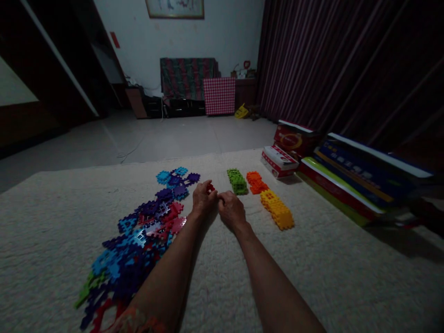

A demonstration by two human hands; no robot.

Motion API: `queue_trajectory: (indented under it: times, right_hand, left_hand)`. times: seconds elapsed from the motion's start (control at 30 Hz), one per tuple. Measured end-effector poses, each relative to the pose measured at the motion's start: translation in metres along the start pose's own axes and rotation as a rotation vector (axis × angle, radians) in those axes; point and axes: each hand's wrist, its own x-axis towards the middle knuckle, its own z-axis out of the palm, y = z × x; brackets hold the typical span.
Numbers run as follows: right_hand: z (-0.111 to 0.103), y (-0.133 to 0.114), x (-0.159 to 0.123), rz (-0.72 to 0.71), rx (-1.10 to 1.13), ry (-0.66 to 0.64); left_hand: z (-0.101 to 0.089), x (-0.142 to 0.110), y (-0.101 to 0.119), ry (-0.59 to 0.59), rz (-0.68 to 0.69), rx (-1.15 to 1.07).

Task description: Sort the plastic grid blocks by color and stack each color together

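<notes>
My left hand (204, 198) is closed on a red plastic building tile (210, 188), part of which shows past the fingers. Close beside it, my right hand (231, 206) has its fingers curled in; whatever they pinch is hidden. To the left spreads a loose pile of interlocking tiles (133, 240) in blue, purple, red and green. Right of the hands stand a row of green tiles (237, 181), a small group of orange tiles (255, 182) and a longer row of yellow tiles (276, 209).
All this lies on a pale textured mat (312, 277). A white and red box (279, 161), a red box (294, 138) and a large blue box (367, 171) stand at the right, before a dark curtain (312, 60). Beyond the mat is a tiled floor (187, 136).
</notes>
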Motion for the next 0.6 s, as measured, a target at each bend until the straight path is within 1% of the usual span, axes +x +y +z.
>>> queue_trajectory:
  times: [0.17, 0.3, 0.43, 0.6]
  right_hand:
    - [-0.0012, 0.0003, 0.001, 0.019, 0.022, 0.012]
    - [0.0001, 0.002, 0.0021, 0.01, 0.045, 0.02]
    - [0.001, 0.0024, 0.0025, -0.007, 0.016, 0.022]
    - [0.0035, 0.0053, 0.0031, -0.024, 0.022, 0.045]
  left_hand:
    - [0.0042, -0.0006, 0.0079, -0.018, -0.061, -0.001]
    - [0.0035, 0.0013, 0.0067, -0.006, -0.091, -0.019]
    - [0.0009, 0.0037, 0.0057, -0.044, -0.103, -0.032]
    - [0.0012, 0.0057, 0.0043, -0.076, -0.103, 0.058]
